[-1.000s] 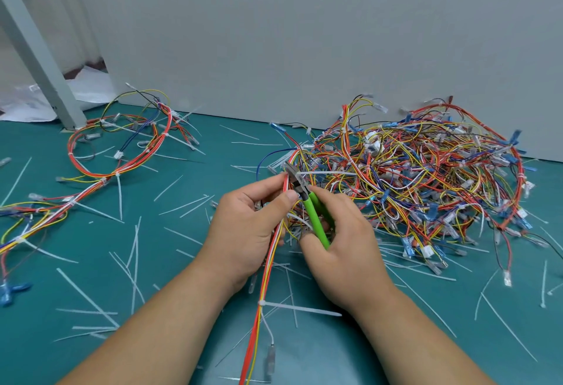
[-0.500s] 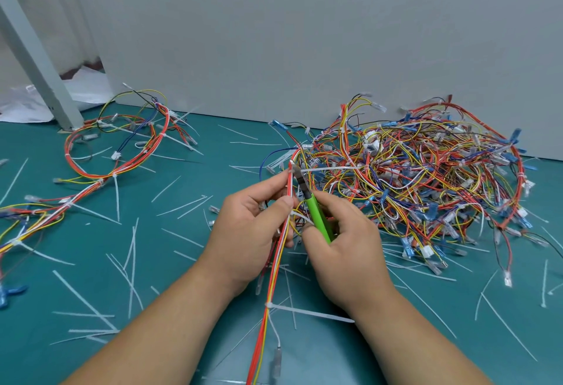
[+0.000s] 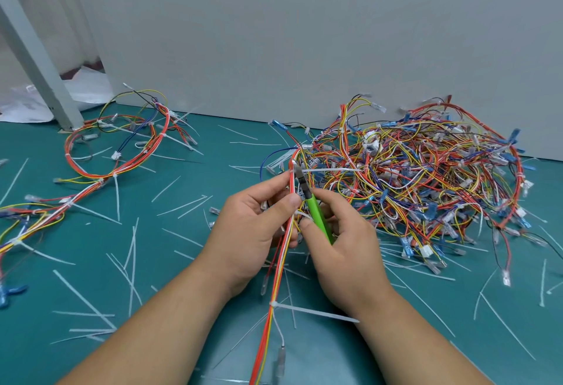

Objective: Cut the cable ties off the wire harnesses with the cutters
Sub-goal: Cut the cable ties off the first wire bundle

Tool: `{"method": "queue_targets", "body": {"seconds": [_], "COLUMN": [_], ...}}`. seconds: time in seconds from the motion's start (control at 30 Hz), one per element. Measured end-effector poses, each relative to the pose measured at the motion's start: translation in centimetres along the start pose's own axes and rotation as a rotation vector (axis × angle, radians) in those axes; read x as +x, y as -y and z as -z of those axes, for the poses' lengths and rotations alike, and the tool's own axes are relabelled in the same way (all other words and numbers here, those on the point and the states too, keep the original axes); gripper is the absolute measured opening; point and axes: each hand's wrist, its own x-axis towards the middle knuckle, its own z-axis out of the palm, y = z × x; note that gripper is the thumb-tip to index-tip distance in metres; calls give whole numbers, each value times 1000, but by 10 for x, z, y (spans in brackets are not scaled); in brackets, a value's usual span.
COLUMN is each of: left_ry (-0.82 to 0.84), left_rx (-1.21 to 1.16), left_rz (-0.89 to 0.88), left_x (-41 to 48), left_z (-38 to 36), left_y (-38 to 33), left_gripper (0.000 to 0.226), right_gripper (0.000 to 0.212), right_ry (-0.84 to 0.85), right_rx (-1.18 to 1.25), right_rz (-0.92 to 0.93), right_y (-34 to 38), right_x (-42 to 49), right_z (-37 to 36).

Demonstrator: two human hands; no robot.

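My left hand (image 3: 253,232) pinches a wire harness (image 3: 274,287) of red, orange, yellow and white wires between thumb and fingers. That harness runs from the big pile down toward me. My right hand (image 3: 344,250) grips the green-handled cutters (image 3: 315,211). Their metal jaws point up and sit against the harness at a white cable tie (image 3: 329,169) just above my left fingertips. A second white cable tie (image 3: 313,311) sticks out sideways from the harness lower down, near my right wrist.
A large tangled pile of harnesses (image 3: 420,177) lies at the right against the grey wall. Another harness (image 3: 112,153) is spread out at the left near a grey post (image 3: 39,61). Several cut white tie tails (image 3: 131,256) litter the teal mat.
The cutters have turned more upright and their jaws have moved up onto the cable tie. My left hand has shifted slightly along the harness, keeping its pinch.
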Motion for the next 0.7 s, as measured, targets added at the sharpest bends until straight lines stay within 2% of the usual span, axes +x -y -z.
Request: {"method": "queue_targets", "body": {"seconds": [0.23, 0.3, 0.4, 0.5, 0.7], "left_ry": [-27, -41, -58, -73, -77], "left_rx": [-59, -68, -56, -29, -57], "left_rz": [-9, -10, -13, -8, -7], "left_x": [0, 0, 1, 1, 2], "left_z": [1, 0, 0, 1, 1], "left_y": [-1, -1, -2, -1, -1], "left_gripper": [28, 28, 33, 40, 34], "right_gripper": [37, 35, 42, 38, 37], "right_ry": [23, 37, 53, 61, 52], "right_rx": [24, 35, 24, 29, 24], "right_rz": [49, 59, 74, 76, 84], "right_y": [-3, -4, -4, -4, -5], "right_x": [1, 0, -1, -1, -1], "right_z": [0, -1, -4, -5, -5]}}
